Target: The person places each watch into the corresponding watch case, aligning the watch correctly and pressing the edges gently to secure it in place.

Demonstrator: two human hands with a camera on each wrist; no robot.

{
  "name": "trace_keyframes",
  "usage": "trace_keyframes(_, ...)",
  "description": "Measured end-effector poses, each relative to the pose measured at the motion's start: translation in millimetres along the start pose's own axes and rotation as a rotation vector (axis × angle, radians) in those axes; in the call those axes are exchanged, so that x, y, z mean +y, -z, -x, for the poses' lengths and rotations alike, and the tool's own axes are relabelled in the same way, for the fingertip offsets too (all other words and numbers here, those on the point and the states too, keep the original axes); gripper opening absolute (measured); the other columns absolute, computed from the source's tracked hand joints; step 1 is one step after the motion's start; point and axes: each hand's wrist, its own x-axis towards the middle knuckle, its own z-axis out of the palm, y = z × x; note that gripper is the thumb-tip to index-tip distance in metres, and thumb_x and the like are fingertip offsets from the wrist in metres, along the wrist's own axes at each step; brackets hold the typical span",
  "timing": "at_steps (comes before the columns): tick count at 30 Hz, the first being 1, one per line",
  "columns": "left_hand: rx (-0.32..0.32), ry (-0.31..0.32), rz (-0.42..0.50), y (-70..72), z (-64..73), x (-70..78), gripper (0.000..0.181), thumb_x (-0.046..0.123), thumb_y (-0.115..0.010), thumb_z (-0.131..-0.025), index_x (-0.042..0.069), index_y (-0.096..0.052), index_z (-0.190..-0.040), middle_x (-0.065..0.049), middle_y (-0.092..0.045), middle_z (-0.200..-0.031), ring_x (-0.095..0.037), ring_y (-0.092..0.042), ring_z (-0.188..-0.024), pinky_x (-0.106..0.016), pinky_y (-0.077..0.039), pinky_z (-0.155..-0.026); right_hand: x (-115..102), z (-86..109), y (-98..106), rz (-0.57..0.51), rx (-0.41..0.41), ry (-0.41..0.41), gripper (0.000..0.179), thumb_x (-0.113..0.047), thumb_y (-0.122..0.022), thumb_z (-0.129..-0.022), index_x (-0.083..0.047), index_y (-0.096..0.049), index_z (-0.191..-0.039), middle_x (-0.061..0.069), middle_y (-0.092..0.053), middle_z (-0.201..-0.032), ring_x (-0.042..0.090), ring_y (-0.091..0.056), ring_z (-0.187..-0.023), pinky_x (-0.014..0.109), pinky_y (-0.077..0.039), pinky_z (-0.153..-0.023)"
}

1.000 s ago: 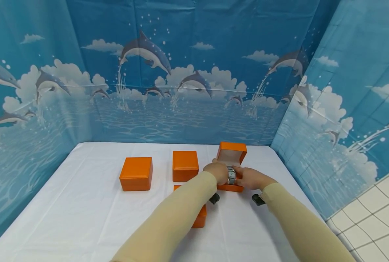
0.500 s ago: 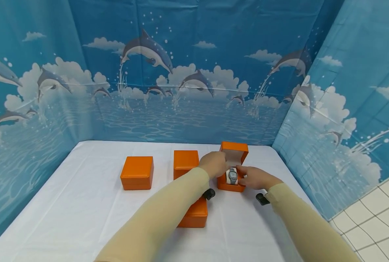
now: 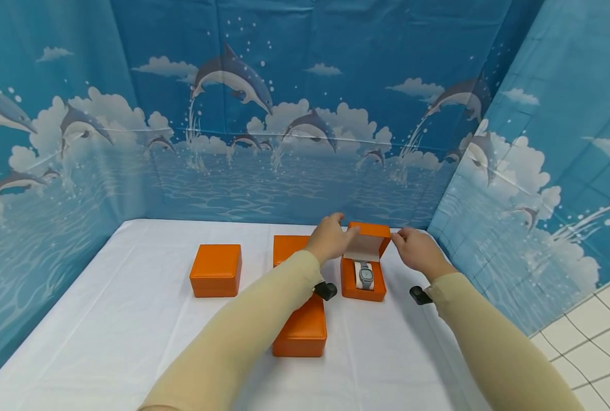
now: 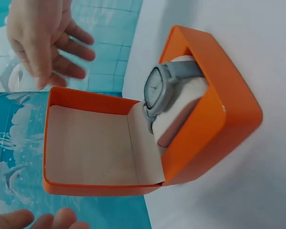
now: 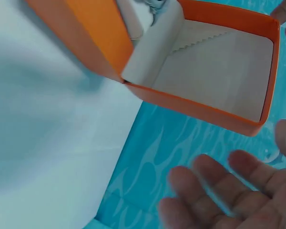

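An orange watch box (image 3: pixel 352 294) stands on the table with its lid (image 4: pixel 95 143) raised, showing the pale lining. Inside it, a grey wristwatch (image 3: pixel 366 276) with a rectangular face is wrapped round a white cushion (image 4: pixel 183 105). My left hand (image 3: pixel 330 237) is at the left of the lid, thumb and fingers spread apart, holding nothing. At the lid's right side is my right hand (image 3: pixel 419 251). In the right wrist view its fingers (image 5: pixel 212 179) are loosely extended beside the lid, with a gap between. Whether either thumb touches the lid rim, I cannot tell.
Closed orange boxes stand on the white-covered table (image 3: pixel 104 331): one box (image 3: pixel 215 271) at the left, another box (image 3: pixel 286 248) behind my left forearm, a third box (image 3: pixel 302 337) nearer me. A blue dolphin-print curtain (image 3: pixel 263 182) borders the table's back and sides.
Both hands have left the watch and moved up and apart, to either side of the raised lid. The wristwatch now shows fully in its box, which has stayed in place.
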Motion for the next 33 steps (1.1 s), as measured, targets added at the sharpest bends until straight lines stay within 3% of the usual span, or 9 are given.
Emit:
trace_keyframes(4, -0.054, 0.040, 0.021, -2.6, -7.2, 2.7, 0.076, 0.056, -0.055, -0.107, 0.017, -0.030, -0.167, -0.007, -0.039, -0.169, -0.029, -0.046, -0.151, -0.053, -0.043, -0.121, -6, -7.9, 1, -0.100, -0.011, -0.015, 0.065, -0.043, -0.029, -0.116, 0.002, -0.032, -0.163, 0.032, -0.047, -0.156, 0.050, -0.056, -0.134, 0.063, -0.050, -0.109)
trace_keyframes(7, -0.083, 0.060, 0.033, -5.4, -10.6, 3.2, 0.077, 0.057, -0.054, -0.106, 0.020, -0.027, -0.168, -0.005, -0.039, -0.170, -0.027, -0.045, -0.152, -0.052, -0.042, -0.122, -10, -12.7, 0, -0.194, -0.057, -0.033, 0.068, -0.048, -0.027, -0.116, -0.003, -0.022, -0.167, 0.030, -0.039, -0.163, 0.048, -0.056, -0.137, 0.061, -0.049, -0.111)
trace_keyframes(13, -0.122, 0.039, 0.040, -7.9, -9.9, 2.8, 0.071, 0.056, -0.051, -0.108, 0.020, -0.034, -0.166, -0.004, -0.048, -0.164, -0.025, -0.051, -0.148, -0.049, -0.044, -0.121, -9, -15.7, -6, -0.241, -0.049, -0.060, 0.063, -0.043, -0.031, -0.116, -0.008, -0.024, -0.168, 0.028, -0.043, -0.162, 0.043, -0.062, -0.130, 0.058, -0.054, -0.107)
trace_keyframes(33, -0.094, 0.018, -0.010, -10.1, -9.5, 2.7, 0.062, 0.051, -0.052, -0.109, 0.019, -0.044, -0.162, -0.003, -0.052, -0.161, -0.024, -0.056, -0.143, -0.047, -0.048, -0.117, -7, -11.5, -8, -0.290, -0.045, -0.099, 0.063, -0.041, -0.040, -0.115, -0.010, -0.024, -0.168, 0.027, -0.049, -0.158, 0.042, -0.063, -0.127, 0.052, -0.057, -0.103)
